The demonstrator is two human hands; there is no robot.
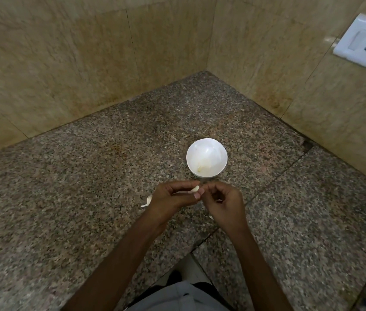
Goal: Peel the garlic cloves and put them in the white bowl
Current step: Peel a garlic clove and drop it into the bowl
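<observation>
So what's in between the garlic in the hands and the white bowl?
Nothing: the head view shows only a short bare strip of speckled counter between the garlic clove, pinched in the left hand, and the white bowl.

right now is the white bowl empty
No, a pale yellowish clove lies inside the white bowl, close to its near wall.
</observation>
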